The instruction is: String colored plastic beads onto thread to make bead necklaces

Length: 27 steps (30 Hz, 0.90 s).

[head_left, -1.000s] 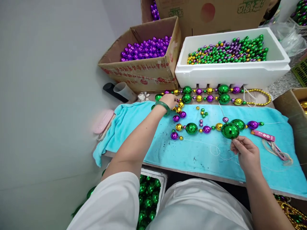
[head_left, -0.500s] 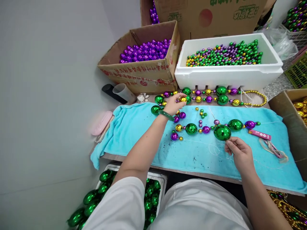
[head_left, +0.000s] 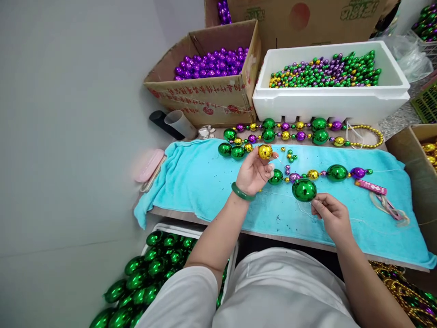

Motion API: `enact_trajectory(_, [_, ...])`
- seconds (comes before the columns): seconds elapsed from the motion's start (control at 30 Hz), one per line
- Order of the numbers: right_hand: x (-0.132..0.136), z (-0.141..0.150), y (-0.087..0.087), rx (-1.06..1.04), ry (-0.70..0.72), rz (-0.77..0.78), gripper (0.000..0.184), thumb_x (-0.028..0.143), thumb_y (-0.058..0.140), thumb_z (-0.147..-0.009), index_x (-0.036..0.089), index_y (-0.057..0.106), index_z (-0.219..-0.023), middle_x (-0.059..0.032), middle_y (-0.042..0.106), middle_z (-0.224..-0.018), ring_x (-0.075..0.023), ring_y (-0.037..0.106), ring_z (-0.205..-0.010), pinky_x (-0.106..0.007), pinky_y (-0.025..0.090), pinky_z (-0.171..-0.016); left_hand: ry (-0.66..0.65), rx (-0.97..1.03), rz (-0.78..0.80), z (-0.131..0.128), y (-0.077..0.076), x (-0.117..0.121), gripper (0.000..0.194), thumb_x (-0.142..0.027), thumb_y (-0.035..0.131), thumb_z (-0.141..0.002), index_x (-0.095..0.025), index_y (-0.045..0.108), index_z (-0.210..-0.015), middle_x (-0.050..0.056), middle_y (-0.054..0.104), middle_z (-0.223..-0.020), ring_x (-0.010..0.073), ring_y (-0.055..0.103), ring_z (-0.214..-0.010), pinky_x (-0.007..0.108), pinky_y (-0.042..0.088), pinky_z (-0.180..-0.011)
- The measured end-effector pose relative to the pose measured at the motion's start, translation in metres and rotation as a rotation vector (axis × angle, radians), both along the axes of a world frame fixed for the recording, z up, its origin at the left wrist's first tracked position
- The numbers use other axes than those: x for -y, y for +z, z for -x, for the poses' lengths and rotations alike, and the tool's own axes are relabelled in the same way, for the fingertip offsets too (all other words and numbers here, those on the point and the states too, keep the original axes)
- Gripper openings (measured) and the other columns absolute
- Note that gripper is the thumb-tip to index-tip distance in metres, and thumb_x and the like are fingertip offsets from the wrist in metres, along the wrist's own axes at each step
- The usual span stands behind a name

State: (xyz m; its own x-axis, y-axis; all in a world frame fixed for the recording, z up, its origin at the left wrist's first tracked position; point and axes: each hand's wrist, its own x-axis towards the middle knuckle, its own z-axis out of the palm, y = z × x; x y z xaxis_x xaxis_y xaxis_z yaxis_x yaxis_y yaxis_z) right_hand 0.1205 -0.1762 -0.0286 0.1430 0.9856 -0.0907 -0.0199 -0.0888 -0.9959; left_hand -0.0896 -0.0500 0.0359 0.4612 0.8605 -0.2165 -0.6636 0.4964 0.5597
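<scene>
My left hand, with a green bangle at its wrist, pinches a shiny gold bead above the towel. A short white string end shows beside its fingertips. My right hand is closed on the lower edge of a large green bead, held just above the towel. Behind it lies a strung row of beads, with a green bead and a purple bead. Small loose green beads lie farther back. My left hand hides part of the row.
A turquoise towel covers the table. Finished bead strands lie behind it. A carton of purple beads and a white foam box of small beads stand at the back. A pink packet lies right; green beads fill a box below.
My left hand has picked up a gold bead from the left pile and brought it right and nearer. My right hand has moved left with the large green bead.
</scene>
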Motion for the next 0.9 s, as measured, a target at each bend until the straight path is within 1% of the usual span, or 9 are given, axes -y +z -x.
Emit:
enact_trajectory(0.07, [0.001,0.000,0.001,0.014,0.013,-0.002,0.013,0.031,0.062,-0.082,0.018,0.060,-0.076,0.0020,0.055,-0.057,-0.0093,0.048,-0.052,-0.023,0.037,-0.048,0.019,0.027,0.039,-0.001,0.002,0.001,0.033,-0.042,0.045,-0.091,-0.015,0.064,-0.095,0.006,0.068,-0.084,0.0063,0.054,-0.053,0.016,0.038,-0.042])
enact_trajectory(0.13, [0.000,0.001,0.002,0.026,0.017,-0.002,0.014,0.031,0.062,-0.081,0.018,0.061,-0.076,0.0019,0.055,-0.057,-0.0095,0.048,-0.051,-0.023,0.036,-0.048,0.036,0.032,0.062,-0.003,0.003,0.001,0.037,-0.043,0.041,-0.092,-0.014,0.064,-0.092,0.006,0.068,-0.080,0.0059,0.053,-0.051,0.016,0.037,-0.041])
enact_trajectory(0.23, [-0.003,0.002,0.004,0.034,0.016,-0.005,0.014,0.031,0.062,-0.081,0.018,0.061,-0.076,0.0020,0.055,-0.057,-0.0095,0.048,-0.051,-0.023,0.036,-0.047,0.041,0.010,0.085,-0.004,0.004,0.002,0.037,-0.046,0.043,-0.091,-0.015,0.064,-0.091,0.005,0.067,-0.078,0.0053,0.050,-0.049,0.016,0.035,-0.041])
enact_trajectory(0.33, [-0.005,0.002,0.005,0.044,0.019,-0.008,0.014,0.031,0.061,-0.081,0.018,0.061,-0.076,0.0022,0.055,-0.057,-0.0093,0.048,-0.051,-0.023,0.036,-0.048,0.035,-0.005,0.075,-0.005,0.004,0.002,0.036,-0.047,0.047,-0.089,-0.015,0.064,-0.091,0.005,0.068,-0.078,0.0050,0.050,-0.048,0.016,0.035,-0.041])
enact_trajectory(0.47, [-0.003,0.002,0.006,0.047,0.009,-0.003,0.014,0.031,0.061,-0.081,0.018,0.061,-0.076,0.0025,0.054,-0.057,-0.0091,0.049,-0.051,-0.022,0.037,-0.048,0.032,-0.047,0.002,-0.007,0.000,0.005,0.034,-0.047,0.054,-0.086,-0.015,0.064,-0.091,0.005,0.068,-0.079,0.0049,0.051,-0.050,0.016,0.036,-0.042])
enact_trajectory(0.6, [-0.002,0.004,0.008,0.034,-0.002,0.010,0.014,0.031,0.062,-0.081,0.018,0.060,-0.077,0.0024,0.055,-0.057,-0.0090,0.049,-0.051,-0.022,0.037,-0.047,0.075,-0.219,-0.160,-0.012,-0.005,0.012,0.035,-0.044,0.068,-0.076,-0.015,0.063,-0.096,0.005,0.068,-0.082,0.0075,0.058,-0.056,0.018,0.041,-0.046])
enact_trajectory(0.7, [-0.003,0.006,0.007,-0.032,-0.018,0.037,0.015,0.031,0.065,-0.078,0.019,0.059,-0.085,0.0030,0.057,-0.057,-0.0097,0.051,-0.051,-0.022,0.037,-0.046,0.099,-0.293,-0.232,-0.013,-0.005,0.017,0.039,-0.040,0.072,-0.073,-0.016,0.063,-0.103,0.002,0.065,-0.081,0.0089,0.061,-0.060,0.019,0.043,-0.049])
enact_trajectory(0.77, [-0.004,0.006,0.005,-0.083,-0.008,0.066,0.019,0.031,0.067,-0.076,0.019,0.057,-0.089,0.0033,0.058,-0.058,-0.0102,0.052,-0.051,-0.022,0.037,-0.045,0.097,-0.289,-0.255,-0.012,-0.005,0.018,0.039,-0.037,0.072,-0.074,-0.018,0.063,-0.106,0.002,0.065,-0.082,0.0089,0.061,-0.061,0.019,0.044,-0.049])
enact_trajectory(0.9, [-0.002,0.005,-0.003,-0.149,0.030,0.098,0.019,0.031,0.068,-0.076,0.019,0.057,-0.084,0.0028,0.059,-0.058,-0.0098,0.053,-0.050,-0.021,0.037,-0.044,0.055,-0.214,-0.237,-0.007,-0.008,0.020,0.034,-0.037,0.068,-0.078,-0.020,0.062,-0.106,0.004,0.066,-0.088,0.0089,0.061,-0.063,0.020,0.046,-0.053])
